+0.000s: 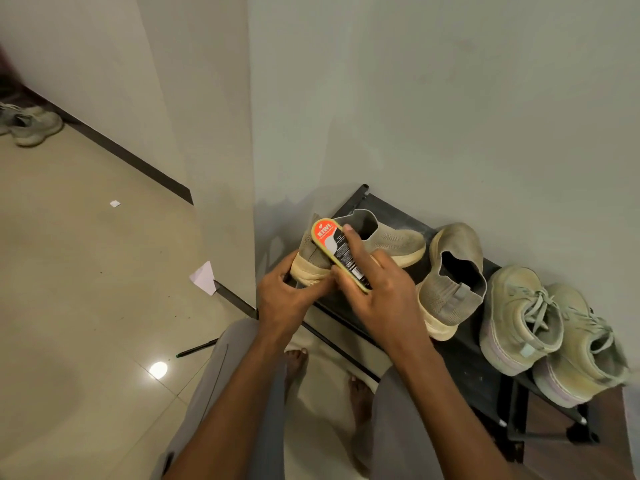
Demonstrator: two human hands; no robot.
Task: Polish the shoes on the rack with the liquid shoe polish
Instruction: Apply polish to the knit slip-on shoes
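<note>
The person stands in front of a low black shoe rack [460, 355] that is placed against the wall. The right hand [377, 292] holds the shoe polish [337, 252], a flat, long oval applicator with an orange end and a black label. The fingers are curled around it: the index finger lies on the upper face and the thumb presses at the lower edge. The long axis of the polish goes diagonally, and the orange end points up and to the left, away from the person, while the other end is hidden in the palm.

The left hand [287, 296] grips the sole end of a beige knit slip-on shoe [381, 242]. This shoe lies on its side at the left end of the rack, with its length going to the right. The polish is just above this shoe; whether they touch, I cannot tell.

The second slip-on shoe [450, 282] stands beside it with the heel toward the person. A pair of laced sneakers [540, 327] is at the right end of the rack. A pen [197, 348] lies on the tiled floor [86, 306].
</note>
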